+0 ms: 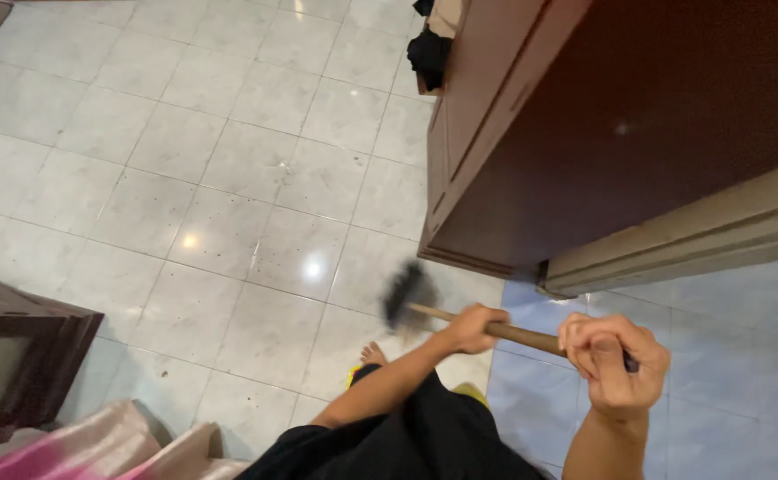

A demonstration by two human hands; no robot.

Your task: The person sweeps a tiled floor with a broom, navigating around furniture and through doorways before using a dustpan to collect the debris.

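The broom [411, 298] was the thing in my grip: in the head view its dark bristle end, blurred, hung just above the pale tiled floor [229, 178], near the lower corner of a dark brown wooden cabinet [584, 124]. Its wooden handle [522, 335] ran rightward from the bristles across the lower middle of the picture. My left hand [473, 327] was wrapped shut around the handle close to the bristles, and my right hand [611, 360] was clenched around the handle's upper end, knuckles toward the camera. Below the bristles I saw my bare foot [372, 355] on the tiles and black clothing beneath my arms. A dark wooden frame [24, 356] stood at the left edge, with pink and cream cloth [95, 449] bunched in the lower left corner. A black garment [428, 53] hung beside the cabinet at the top.
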